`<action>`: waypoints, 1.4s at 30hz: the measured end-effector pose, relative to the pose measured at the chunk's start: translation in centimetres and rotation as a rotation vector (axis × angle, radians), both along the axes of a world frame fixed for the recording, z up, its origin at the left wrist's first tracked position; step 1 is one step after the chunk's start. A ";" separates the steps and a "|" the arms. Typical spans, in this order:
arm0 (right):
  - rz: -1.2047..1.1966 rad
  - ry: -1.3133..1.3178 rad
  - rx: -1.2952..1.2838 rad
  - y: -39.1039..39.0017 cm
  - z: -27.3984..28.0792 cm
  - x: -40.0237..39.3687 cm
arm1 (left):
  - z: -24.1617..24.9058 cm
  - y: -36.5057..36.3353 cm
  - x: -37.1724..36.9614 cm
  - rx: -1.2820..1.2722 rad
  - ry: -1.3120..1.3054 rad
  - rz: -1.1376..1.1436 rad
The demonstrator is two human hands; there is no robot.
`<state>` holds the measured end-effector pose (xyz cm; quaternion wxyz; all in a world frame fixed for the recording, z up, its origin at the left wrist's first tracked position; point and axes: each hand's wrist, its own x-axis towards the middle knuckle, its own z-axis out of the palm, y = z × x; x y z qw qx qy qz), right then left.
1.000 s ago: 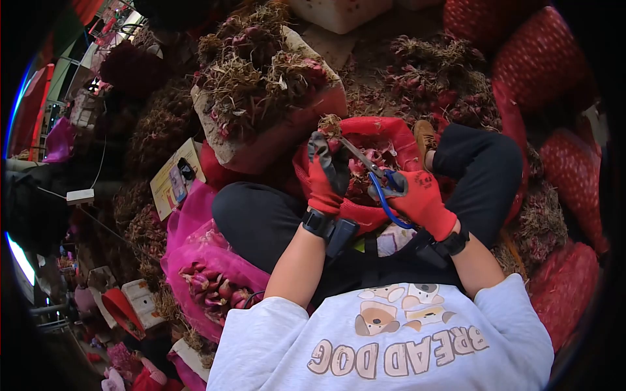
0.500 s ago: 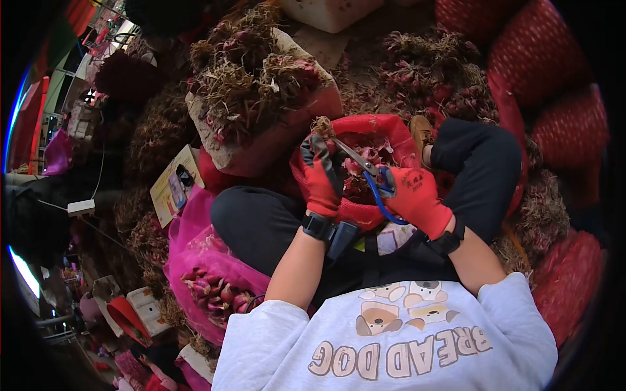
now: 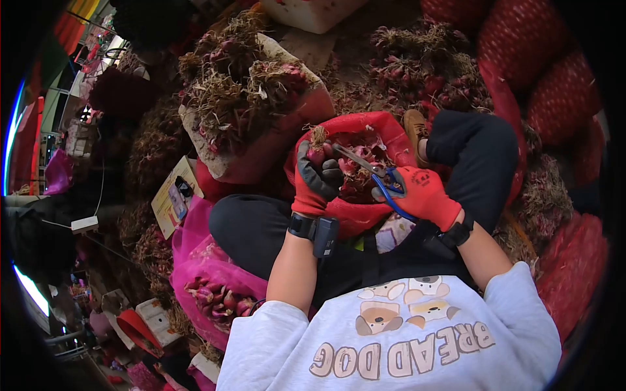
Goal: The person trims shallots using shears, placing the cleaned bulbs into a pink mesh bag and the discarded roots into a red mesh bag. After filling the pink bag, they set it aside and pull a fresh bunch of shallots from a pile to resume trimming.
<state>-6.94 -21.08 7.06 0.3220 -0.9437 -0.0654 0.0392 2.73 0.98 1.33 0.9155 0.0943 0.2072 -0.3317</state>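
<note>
My left hand (image 3: 314,179), in a red glove with dark grey palm and fingers, is closed around a shallot (image 3: 316,154). The shallot's dry, straw-coloured tuft sticks up above the fingers. My right hand (image 3: 425,197), gloved in red, grips blue-handled scissors (image 3: 385,187). Their metal blades point up and left, with the tips close beside the shallot. Beneath both hands an open red mesh sack (image 3: 365,212) lies between my legs, with shallots and loose skins (image 3: 365,171) inside it.
Dried shallot bunches (image 3: 238,85) are heaped on a pale block at upper left. More bunches (image 3: 430,68) lie behind the sack. A pink mesh bag of shallots (image 3: 218,296) rests by my left leg. Full red sacks (image 3: 528,45) stand at right. A phone (image 3: 177,201) lies on a yellow card.
My left hand has turned, so the shallot's bulb now shows below its tuft. The scissors have come away slightly to the right of the tuft. The view has shifted a little.
</note>
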 end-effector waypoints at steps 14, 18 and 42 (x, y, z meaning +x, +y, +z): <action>0.006 -0.003 -0.053 0.8 1.2 0.5 | 0.0 -0.1 -0.8 0.251 -0.185 -0.176; -0.015 -0.149 -0.152 0.7 0.0 -0.1 | -0.1 -1.4 -1.1 0.355 -0.152 -0.103; -0.024 -0.085 -0.241 0.8 -4.4 0.6 | -0.7 -1.0 -2.5 1.617 -1.476 -0.109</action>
